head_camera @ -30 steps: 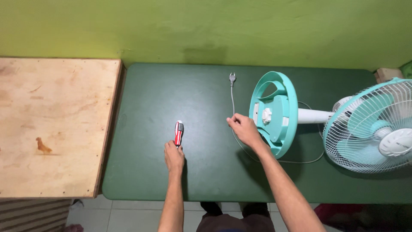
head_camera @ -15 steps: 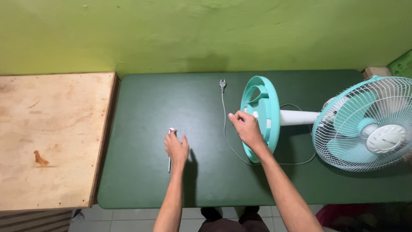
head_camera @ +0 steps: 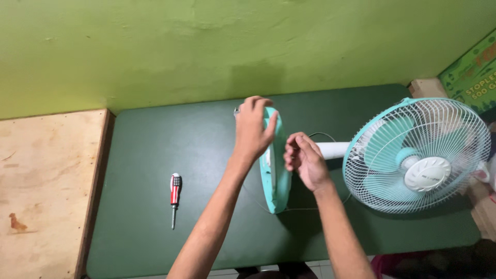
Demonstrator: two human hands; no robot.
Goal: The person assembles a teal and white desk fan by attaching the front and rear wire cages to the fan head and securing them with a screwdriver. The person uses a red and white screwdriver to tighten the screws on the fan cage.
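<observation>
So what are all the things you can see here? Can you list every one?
Fan: one, teal and white with a wire cage, lying on its side on the right of the table.
Fan base: one, teal, round, standing on edge mid-table.
Fan pole: one, white, between base and cage.
Cord: one, grey, thin, partly hidden behind the base.
Screwdriver: one, red, white and black handle, lying on the table's left part.
Table: one, dark green.
Wooden board: one, pale plywood, far left.
Wall: yellow-green, behind.
Box: one, green, top right corner.
Left hand: grips the base's top rim.
Right hand: at the base's far face, by the pole.
</observation>
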